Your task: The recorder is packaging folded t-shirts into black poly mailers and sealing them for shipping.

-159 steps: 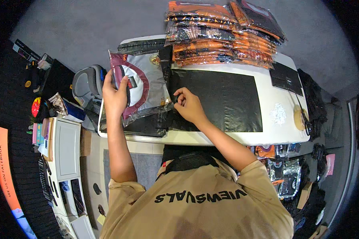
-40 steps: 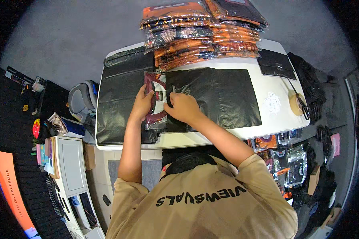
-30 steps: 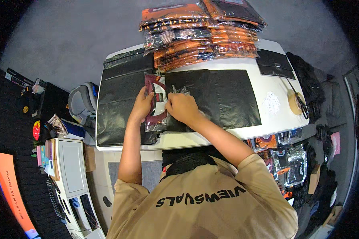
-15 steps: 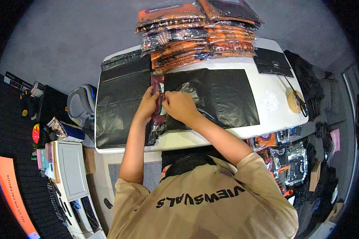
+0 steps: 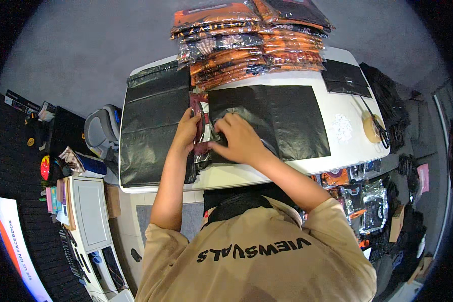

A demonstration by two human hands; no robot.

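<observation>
A maroon packed garment [image 5: 200, 147] in clear plastic lies at the table's middle, between black plastic mailing bags [image 5: 155, 128] on the left and a flat black mailing bag [image 5: 299, 121] on the right. My left hand [image 5: 186, 130] is closed on the garment pack's left edge. My right hand [image 5: 240, 139] rests over the left end of the right-hand bag, thumb and fingers apart beside the pack. A white and red strip shows on the pack between my hands. Whether the pack is partly inside the bag I cannot tell.
Tall stacks of plastic-wrapped orange and black garments [image 5: 226, 48] stand at the table's far edge. To the right are a folded black parcel [image 5: 345, 78], white scraps [image 5: 342, 127], a tape roll [image 5: 371, 130] and scissors [image 5: 383, 136]. A white cabinet [image 5: 88, 214] stands lower left.
My right hand has moved slightly right, away from my left, and its fingers have spread from a pinch. More of the white and red strip shows. My left hand stays almost in place.
</observation>
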